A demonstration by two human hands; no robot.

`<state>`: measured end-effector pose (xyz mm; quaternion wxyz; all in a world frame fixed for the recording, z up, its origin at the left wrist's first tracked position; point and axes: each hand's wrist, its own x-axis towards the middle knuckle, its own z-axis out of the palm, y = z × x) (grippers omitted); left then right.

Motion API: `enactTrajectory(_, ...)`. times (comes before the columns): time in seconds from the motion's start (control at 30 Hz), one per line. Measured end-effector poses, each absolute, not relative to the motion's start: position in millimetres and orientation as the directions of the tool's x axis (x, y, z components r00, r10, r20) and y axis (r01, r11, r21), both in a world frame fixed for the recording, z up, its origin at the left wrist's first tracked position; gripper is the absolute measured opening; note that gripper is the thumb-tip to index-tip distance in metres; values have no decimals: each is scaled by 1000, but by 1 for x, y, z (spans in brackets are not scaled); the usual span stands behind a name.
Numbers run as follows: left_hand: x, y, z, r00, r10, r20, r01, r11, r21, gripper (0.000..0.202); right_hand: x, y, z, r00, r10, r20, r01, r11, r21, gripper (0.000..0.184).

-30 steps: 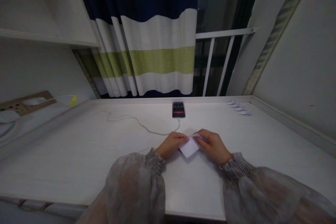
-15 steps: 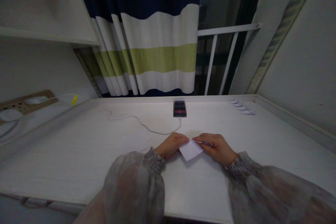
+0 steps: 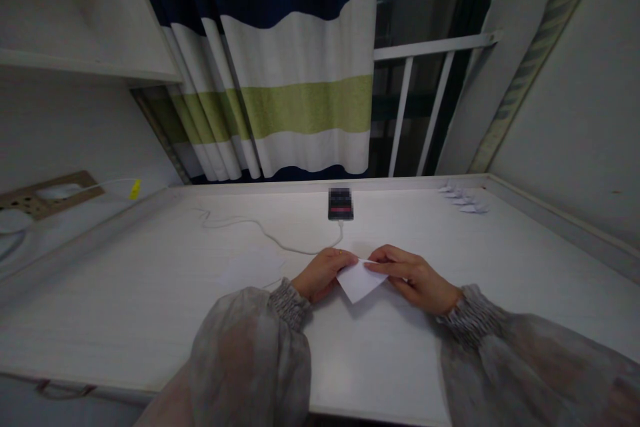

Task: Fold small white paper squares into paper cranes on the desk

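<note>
Left hand (image 3: pixel 323 275) and right hand (image 3: pixel 420 280) both pinch folded white paper (image 3: pixel 358 284) in their fingers, just below frame center, over the tabletop (image 3: pixel 375 367). Can't tell if it touches. Dark device (image 3: pixel 341 204) on white cable (image 3: pixel 280 243) beyond; small paper pieces (image 3: pixel 463 200) right of it.

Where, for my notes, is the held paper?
In the head view, the paper is just below and right of center, between the left hand and the right hand.

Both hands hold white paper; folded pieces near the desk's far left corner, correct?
Wrong corner: the head view shows the folded pieces near the far right corner of the desk. Left hand and right hand do hold the white paper.
</note>
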<state>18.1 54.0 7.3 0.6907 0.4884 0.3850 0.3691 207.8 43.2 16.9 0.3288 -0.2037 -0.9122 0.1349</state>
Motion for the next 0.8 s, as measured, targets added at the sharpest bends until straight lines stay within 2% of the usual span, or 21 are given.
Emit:
enactTrajectory(0.5, 20, 53, 11, 449, 878, -168, -116, 244, 963, 25, 205, 42, 19, -706, 474, 526, 288, 871, -398, 48)
enactTrajectory(0.57, 20, 54, 9, 420, 894, -157, -105, 220, 970, 25, 206, 43, 19, -692, 508, 513, 270, 841, -469, 47)
enactTrajectory(0.67, 19, 56, 6, 359, 925, -124, -64, 156, 986, 28, 208, 45, 19, -660, 589, 466, 212, 741, -637, 39)
enactTrajectory(0.8, 19, 55, 5, 320, 945, -62, 54, 47, 997, 31, 206, 48, 18, -493, 800, 342, 218, 493, -842, 31)
